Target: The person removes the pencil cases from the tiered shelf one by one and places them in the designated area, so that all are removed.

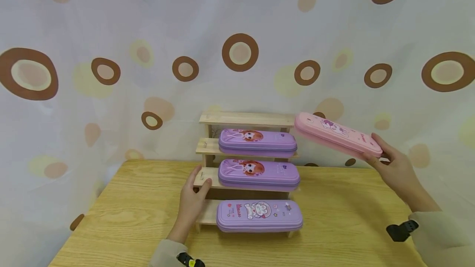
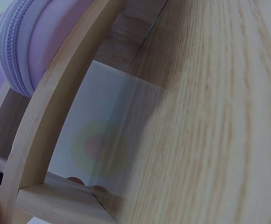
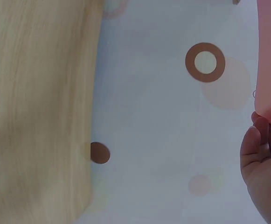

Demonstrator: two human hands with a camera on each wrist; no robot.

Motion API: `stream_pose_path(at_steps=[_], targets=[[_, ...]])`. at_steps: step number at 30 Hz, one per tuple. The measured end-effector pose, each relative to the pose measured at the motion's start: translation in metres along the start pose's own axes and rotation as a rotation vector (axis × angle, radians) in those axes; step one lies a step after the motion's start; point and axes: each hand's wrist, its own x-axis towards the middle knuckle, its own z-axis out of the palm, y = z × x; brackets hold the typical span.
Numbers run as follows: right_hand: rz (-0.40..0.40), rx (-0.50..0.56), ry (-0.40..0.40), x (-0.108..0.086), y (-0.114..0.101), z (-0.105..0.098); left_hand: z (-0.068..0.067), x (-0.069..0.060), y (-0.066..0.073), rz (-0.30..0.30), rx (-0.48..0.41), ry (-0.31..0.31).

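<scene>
My right hand [image 1: 398, 172] pinches the right end of a pink pencil case [image 1: 339, 133], which hangs tilted in the air, its left end beside the top tier. In the right wrist view the fingers [image 3: 261, 140] hold its end. A wooden tiered rack [image 1: 246, 118] stands on the table. My left hand [image 1: 192, 197] grips the left end of its second tier from the bottom. Two purple pencil cases with a girl picture, an upper one [image 1: 274, 138] and a lower one [image 1: 276, 172], lie on the middle tiers. A lilac pencil case [image 1: 259, 215] lies on the bottom tier.
The rack stands near the back of the wood-grain table [image 1: 137, 217]. Behind it hangs a pale curtain [image 1: 208, 15] with brown and yellow spots. The top tier carries no case.
</scene>
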Motion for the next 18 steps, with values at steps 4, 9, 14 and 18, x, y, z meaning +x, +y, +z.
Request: stream_pose_path(at_steps=[4, 9, 14, 18], targets=[[-0.001, 0.011, -0.001, -0.009, 0.012, -0.002, -0.003, -0.007, 0.022, -0.027, -0.005, -0.002], [0.035, 0.008, -0.011, -0.016, 0.029, 0.000, -0.006, -0.015, 0.046, -0.030, -0.012, -0.008], [0.058, -0.013, -0.021, -0.020, 0.046, 0.005, -0.006, -0.015, 0.047, -0.025, -0.013, -0.013], [0.068, -0.003, -0.034, -0.022, 0.059, 0.011, -0.004, -0.012, 0.039, -0.024, -0.015, -0.008]])
